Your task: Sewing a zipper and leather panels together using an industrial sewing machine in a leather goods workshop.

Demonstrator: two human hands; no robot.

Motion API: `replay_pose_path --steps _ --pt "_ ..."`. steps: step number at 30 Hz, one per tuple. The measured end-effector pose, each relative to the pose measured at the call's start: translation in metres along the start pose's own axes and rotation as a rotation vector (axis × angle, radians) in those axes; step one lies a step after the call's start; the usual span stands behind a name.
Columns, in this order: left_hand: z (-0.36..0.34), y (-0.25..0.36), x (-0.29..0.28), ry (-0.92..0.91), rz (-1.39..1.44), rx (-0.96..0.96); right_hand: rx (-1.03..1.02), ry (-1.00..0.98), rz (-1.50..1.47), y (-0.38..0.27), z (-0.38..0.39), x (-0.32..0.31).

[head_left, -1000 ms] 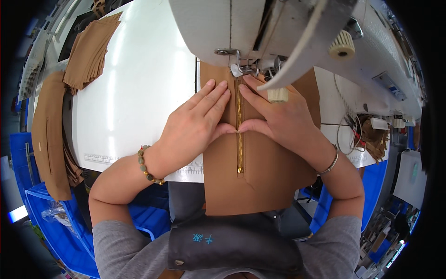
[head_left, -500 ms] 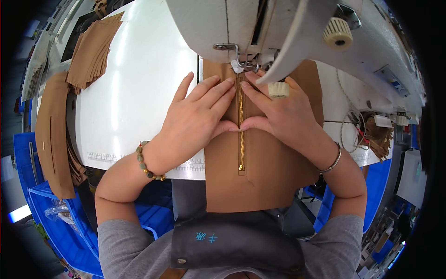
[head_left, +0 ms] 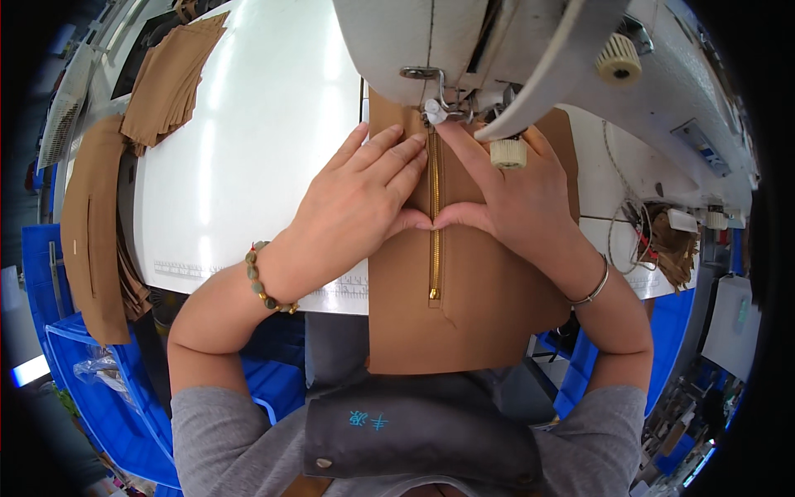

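Observation:
A flat brown fabric panel (head_left: 480, 323) lies under the sewing machine (head_left: 414, 41), its near end hanging past the table edge. Down its middle runs a gold-toothed zipper (head_left: 436, 257), with the pull at the near end. My left hand (head_left: 358, 186) rests flat on the panel left of the zipper, fingers stretched toward the presser foot (head_left: 437, 114). On the other side my right hand (head_left: 522, 186) lies with fingers spread, its index finger reaching close to the foot. Part of that hand is hidden behind the machine's curved lever. Both thumbs meet over the zipper.
Stacked brown fabric pieces (head_left: 170, 79) lie at the far left, with more brown panels (head_left: 93, 232) hanging nearer. Blue bins (head_left: 99, 364) stand below the white table (head_left: 248, 149). At right are a loose cord (head_left: 611, 215) and a brown bundle (head_left: 672, 248).
The panel and zipper have slid slightly away from me under the machine. My right index finger is straighter, nearer the presser foot. The view has shifted a little.

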State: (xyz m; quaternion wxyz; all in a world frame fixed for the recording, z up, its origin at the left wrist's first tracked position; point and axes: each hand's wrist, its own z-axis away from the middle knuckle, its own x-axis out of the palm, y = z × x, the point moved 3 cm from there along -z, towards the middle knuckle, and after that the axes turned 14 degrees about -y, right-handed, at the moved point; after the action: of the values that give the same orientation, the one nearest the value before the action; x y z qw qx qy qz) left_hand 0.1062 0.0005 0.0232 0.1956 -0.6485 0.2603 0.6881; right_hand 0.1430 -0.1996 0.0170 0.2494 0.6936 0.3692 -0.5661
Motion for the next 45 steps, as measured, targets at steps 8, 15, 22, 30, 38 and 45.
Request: replay_pose_path --steps 8,15,22,30,38,45 --pt "0.0017 -0.0028 0.0062 0.043 0.090 0.008 -0.007 -0.106 0.045 0.0037 -0.0012 0.0027" --pt "0.0013 -0.0025 0.0051 0.049 0.115 0.013 0.001 -0.160 -0.063 0.0027 0.0029 -0.0014" --pt "-0.0006 -0.0011 0.0001 0.014 0.029 0.020 -0.003 -0.150 -0.065 0.0018 0.0026 -0.0016" --pt "-0.0023 -0.0021 -0.0009 0.044 0.017 0.031 -0.001 -0.148 -0.013 0.0001 0.0021 -0.0032" --pt "-0.0031 -0.0028 -0.0013 0.050 0.018 0.039 -0.003 -0.155 -0.005 0.0008 0.0007 -0.0037" --pt "-0.0024 -0.0035 0.0036 0.065 -0.022 0.000 -0.018 -0.125 -0.004 0.0039 0.0004 -0.0004"
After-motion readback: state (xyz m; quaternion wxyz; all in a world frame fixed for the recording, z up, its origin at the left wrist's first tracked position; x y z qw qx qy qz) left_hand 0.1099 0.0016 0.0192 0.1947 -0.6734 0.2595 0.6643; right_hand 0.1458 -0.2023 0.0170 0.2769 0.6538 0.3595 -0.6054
